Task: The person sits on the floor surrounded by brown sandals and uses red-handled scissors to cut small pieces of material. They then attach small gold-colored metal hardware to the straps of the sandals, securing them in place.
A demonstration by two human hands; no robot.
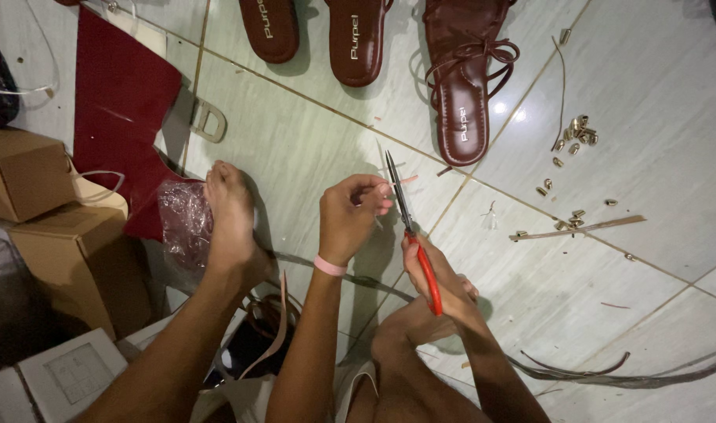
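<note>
My left hand, with a pink band on its wrist, pinches a thin pale-pink strap piece just above the tiled floor. My right hand grips red-handled scissors. Their dark blades point away from me and meet the strap right beside my left fingertips. My bare foot rests on the floor to the left of both hands.
Two dark red soles and a strappy dark red sandal lie at the top. Several small gold metal tips and a thin strip lie to the right. Cardboard boxes, a dark red sheet and crumpled plastic sit left.
</note>
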